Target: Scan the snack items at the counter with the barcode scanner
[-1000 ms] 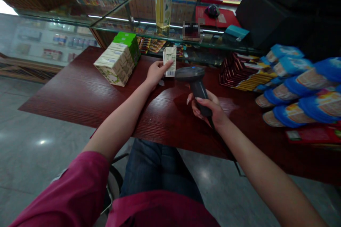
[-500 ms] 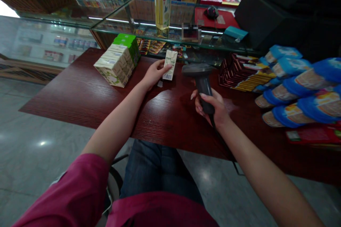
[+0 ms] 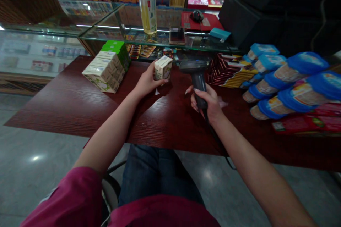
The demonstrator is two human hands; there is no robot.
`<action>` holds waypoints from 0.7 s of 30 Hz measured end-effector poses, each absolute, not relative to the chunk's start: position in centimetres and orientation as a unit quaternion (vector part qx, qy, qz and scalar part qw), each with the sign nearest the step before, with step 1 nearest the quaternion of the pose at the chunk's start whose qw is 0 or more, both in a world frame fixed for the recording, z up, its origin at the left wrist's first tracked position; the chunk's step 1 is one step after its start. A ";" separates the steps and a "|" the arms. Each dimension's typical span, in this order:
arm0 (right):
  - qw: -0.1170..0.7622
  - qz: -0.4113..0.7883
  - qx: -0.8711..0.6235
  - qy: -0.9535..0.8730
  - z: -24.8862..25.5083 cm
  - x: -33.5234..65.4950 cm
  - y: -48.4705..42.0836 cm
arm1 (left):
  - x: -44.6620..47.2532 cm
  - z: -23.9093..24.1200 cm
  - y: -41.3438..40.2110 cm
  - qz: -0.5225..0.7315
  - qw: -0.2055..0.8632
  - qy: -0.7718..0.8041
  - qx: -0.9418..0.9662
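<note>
Between the thumb and fingers of my left hand [image 3: 147, 81] is a small cream drink carton [image 3: 163, 68], stood up with its top towards me, just over the table. My right hand [image 3: 206, 101] is wrapped round the handle of a dark barcode scanner [image 3: 195, 67]. The scanner's head is a short gap to the right of the carton, and its cable runs down past my wrist. To the left stands a block of similar cream cartons [image 3: 102, 69], with green ones [image 3: 117, 49] behind them.
The dark red wooden table [image 3: 66, 106] meets a glass counter [image 3: 106, 35] bearing a bottle of pale yellow drink [image 3: 147, 10] and a mouse [image 3: 197, 16]. On the right are stacked dark-red and yellow packets [image 3: 230, 71], blue-lidded tubs [image 3: 285, 92] and a black machine [image 3: 255, 17].
My left hand has turned the carton, so its top and another side now face me. The scanner stays in my right hand. The whole view has shifted slightly.
</note>
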State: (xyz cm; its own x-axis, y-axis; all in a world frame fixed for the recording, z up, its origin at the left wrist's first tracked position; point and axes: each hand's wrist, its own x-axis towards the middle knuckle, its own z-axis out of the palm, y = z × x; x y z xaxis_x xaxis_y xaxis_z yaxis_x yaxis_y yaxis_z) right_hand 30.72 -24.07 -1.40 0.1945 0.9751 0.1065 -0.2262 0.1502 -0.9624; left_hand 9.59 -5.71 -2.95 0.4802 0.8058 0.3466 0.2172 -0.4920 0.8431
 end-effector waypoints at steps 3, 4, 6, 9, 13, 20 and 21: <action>0.640 0.448 -0.451 -0.432 -1.9 31.2 -23.6 | 10.6 -3.8 -5.5 0.393 0.410 0.348 0.746; 0.645 0.440 -0.452 -0.432 -2.0 31.5 -23.5 | 10.6 -3.9 -5.4 0.385 0.431 0.338 0.743; 0.657 0.426 -0.455 -0.425 -2.2 32.0 -23.2 | 10.4 -3.8 -5.1 0.371 0.453 0.314 0.747; 0.683 0.396 -0.457 -0.409 -2.1 33.0 -23.3 | 9.8 -3.6 -4.7 0.368 0.420 0.313 0.768; 0.716 0.352 -0.459 -0.390 -1.5 34.4 -25.5 | 10.4 -3.9 -5.5 0.404 0.386 0.365 0.745; 0.722 0.261 -0.495 -0.406 -2.4 37.4 -33.0 | 18.2 -4.4 -12.4 0.386 0.423 0.312 0.758; 0.723 0.242 -0.504 -0.406 -2.7 37.7 -33.9 | 19.9 -4.4 -13.5 0.378 0.429 0.294 0.766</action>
